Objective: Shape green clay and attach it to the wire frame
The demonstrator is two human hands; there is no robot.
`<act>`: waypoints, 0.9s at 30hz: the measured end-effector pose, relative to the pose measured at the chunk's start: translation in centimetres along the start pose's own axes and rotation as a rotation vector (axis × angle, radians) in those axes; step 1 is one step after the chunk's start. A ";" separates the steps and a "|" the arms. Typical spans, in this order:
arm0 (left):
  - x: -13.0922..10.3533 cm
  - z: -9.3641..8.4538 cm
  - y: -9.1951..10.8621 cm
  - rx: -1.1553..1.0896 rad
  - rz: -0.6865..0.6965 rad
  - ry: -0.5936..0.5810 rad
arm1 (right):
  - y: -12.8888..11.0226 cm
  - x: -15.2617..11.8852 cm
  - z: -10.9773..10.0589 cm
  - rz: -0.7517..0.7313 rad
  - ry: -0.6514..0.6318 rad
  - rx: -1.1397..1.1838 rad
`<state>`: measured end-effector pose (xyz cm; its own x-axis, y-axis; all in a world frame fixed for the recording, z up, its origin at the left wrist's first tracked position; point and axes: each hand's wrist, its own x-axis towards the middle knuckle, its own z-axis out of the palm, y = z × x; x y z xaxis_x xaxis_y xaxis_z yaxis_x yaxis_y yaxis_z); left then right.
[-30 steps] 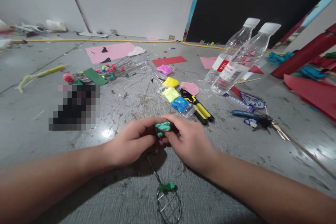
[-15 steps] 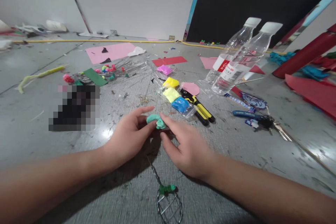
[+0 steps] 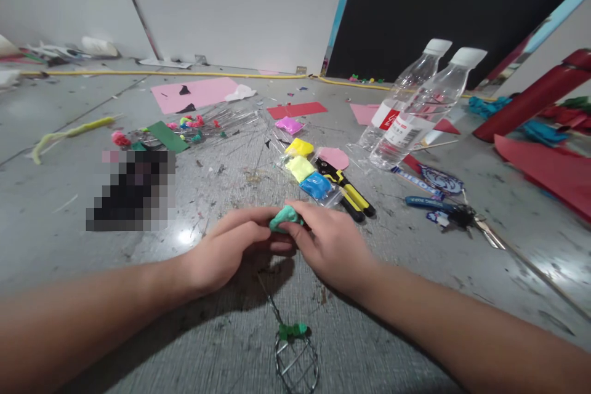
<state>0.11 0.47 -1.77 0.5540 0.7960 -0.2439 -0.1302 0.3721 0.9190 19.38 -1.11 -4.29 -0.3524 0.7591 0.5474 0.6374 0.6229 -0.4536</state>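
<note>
A soft lump of mint-green clay (image 3: 285, 218) is pinched between both hands above the grey table (image 3: 221, 332). My left hand (image 3: 226, 246) has its fingers closed on the clay's left side. The thumb and index finger of my right hand (image 3: 335, 243) press the clay from the right. Below them a wire loop with crossed wires (image 3: 297, 362) lies near the front edge of the view, dark green clay (image 3: 293, 330) wrapped at its neck. Just beyond the hands are clay packets, yellow (image 3: 299, 148) and blue (image 3: 316, 185), beside yellow-black pliers (image 3: 353, 194).
Two clear bottles (image 3: 415, 117) stand at the right, near keys on a blue strap (image 3: 429, 202) and a red cylinder (image 3: 530, 98). Pink paper (image 3: 198, 93), pipe cleaners (image 3: 74, 129) and a green strip (image 3: 167, 136) lie at the left and back.
The clay has moved slightly right and turned in the fingers. My left fingers have closed in around it, and my right thumb has risen onto it.
</note>
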 end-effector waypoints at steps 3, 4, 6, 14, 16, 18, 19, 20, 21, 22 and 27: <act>0.1 0.2 -0.2 0.040 0.048 0.022 | 0.3 0.4 -0.6 -0.034 -0.108 0.012; 0.2 0.3 -0.2 0.063 0.054 0.043 | 0.4 0.5 -0.8 -0.057 -0.131 0.005; 0.3 0.4 -0.1 0.096 0.051 0.081 | 0.6 0.6 -1.0 -0.105 -0.151 -0.011; 0.3 0.1 0.3 0.096 0.078 0.193 | 0.4 -0.6 -0.4 -0.136 -0.185 0.162; 0.2 0.3 0.2 0.106 0.110 0.228 | 0.2 -0.8 -0.2 -0.094 -0.154 0.205; 0.3 0.4 0.2 0.123 0.119 0.266 | 0.2 -0.7 0.0 -0.063 -0.102 0.234; 0.3 0.4 0.1 0.134 0.110 0.283 | 0.3 -0.7 0.1 -0.056 -0.074 0.243; 0.3 0.4 0.1 0.152 0.097 0.294 | 0.3 -0.6 0.2 -0.052 -0.048 0.247; 0.3 0.4 0.0 0.179 0.085 0.298 | 0.3 -0.5 0.2 -0.046 -0.026 0.248; 0.3 0.4 0.0 0.213 0.081 0.295 | 0.3 -0.4 0.3 -0.039 -0.007 0.248; 0.0 0.1 0.0 0.341 0.159 0.138 | 0.0 0.1 -0.1 0.134 -0.004 0.315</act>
<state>0.18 0.41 -1.77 0.4300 0.8963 -0.1087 0.0886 0.0779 0.9930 19.42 -1.06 -4.20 -0.2827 0.8387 0.4654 0.4355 0.5445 -0.7168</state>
